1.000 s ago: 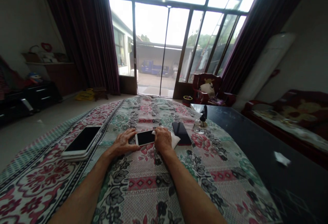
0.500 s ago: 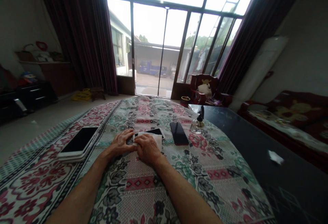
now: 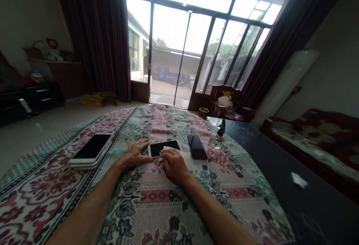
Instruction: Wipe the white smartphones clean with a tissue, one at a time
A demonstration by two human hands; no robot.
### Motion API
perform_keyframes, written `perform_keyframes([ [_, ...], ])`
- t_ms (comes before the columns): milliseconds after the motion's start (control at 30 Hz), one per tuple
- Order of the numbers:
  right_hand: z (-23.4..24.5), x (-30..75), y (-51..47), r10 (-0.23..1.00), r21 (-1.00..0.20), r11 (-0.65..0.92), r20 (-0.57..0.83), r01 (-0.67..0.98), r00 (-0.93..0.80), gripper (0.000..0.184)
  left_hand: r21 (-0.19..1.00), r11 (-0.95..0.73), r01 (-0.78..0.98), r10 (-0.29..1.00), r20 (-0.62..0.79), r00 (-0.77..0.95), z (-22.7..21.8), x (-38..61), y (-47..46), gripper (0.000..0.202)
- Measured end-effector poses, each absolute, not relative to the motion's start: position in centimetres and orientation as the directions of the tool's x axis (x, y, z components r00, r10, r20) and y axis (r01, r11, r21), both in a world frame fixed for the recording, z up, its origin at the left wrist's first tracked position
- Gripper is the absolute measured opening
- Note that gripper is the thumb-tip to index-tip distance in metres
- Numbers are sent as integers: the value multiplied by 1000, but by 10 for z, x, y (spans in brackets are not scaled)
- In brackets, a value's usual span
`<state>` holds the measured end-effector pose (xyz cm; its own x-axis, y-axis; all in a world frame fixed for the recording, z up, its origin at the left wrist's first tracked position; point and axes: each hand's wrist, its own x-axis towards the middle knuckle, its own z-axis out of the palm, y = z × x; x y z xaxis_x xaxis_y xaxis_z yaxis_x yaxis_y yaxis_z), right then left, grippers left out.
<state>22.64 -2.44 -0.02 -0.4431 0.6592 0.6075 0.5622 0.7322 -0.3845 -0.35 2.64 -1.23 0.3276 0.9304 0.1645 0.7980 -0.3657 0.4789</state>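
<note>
White smartphone [image 3: 164,148], black screen [image 3: 160,149], lying face-up, cloth [image 3: 184,158] under right hand [image 3: 174,166]

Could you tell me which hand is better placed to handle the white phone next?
Probably the right hand: it rests on the white cloth overlapping the white phone; the left hand only touches its end.

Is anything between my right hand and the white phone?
Yes, a white cloth lies between the right hand and the white phone, over its near edge. Nothing visible separates the left hand from the phone.
</note>
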Motion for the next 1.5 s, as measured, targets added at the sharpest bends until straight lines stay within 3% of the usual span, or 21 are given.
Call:
perform_keyframes([
  [100, 2, 217, -8, 701, -399, 666, 624, 630, -346, 26, 470, -360, 806, 933, 171, 317, -15, -4, 27, 76],
  [200, 5, 206, 11, 796, -406, 542, 530, 736, -293, 26, 461, -357, 812, 934, 175, 311, -17, -4, 27, 74],
  [433, 6, 178, 25, 843, -379, 526, 348, 761, -410, 31, 431, -395, 811, 919, 176, 353, -19, -6, 29, 72],
  [667, -4, 171, 6, 789, -398, 604, 425, 691, -444, 28, 427, -383, 819, 923, 155, 351, -20, -7, 33, 73],
  [867, -3, 176, -20, 796, -399, 587, 444, 704, -411, 27, 451, -370, 812, 928, 147, 342, -20, -8, 36, 76],
  [1167, -5, 176, -31, 818, -361, 542, 435, 759, -377, 27, 413, -237, 879, 964, -15, 267, -7, 1, 29, 78],
  [1500, -4, 175, -33, 814, -324, 535, 446, 781, -373, 23, 385, -235, 893, 964, -23, 264, 4, 6, 20, 75],
])
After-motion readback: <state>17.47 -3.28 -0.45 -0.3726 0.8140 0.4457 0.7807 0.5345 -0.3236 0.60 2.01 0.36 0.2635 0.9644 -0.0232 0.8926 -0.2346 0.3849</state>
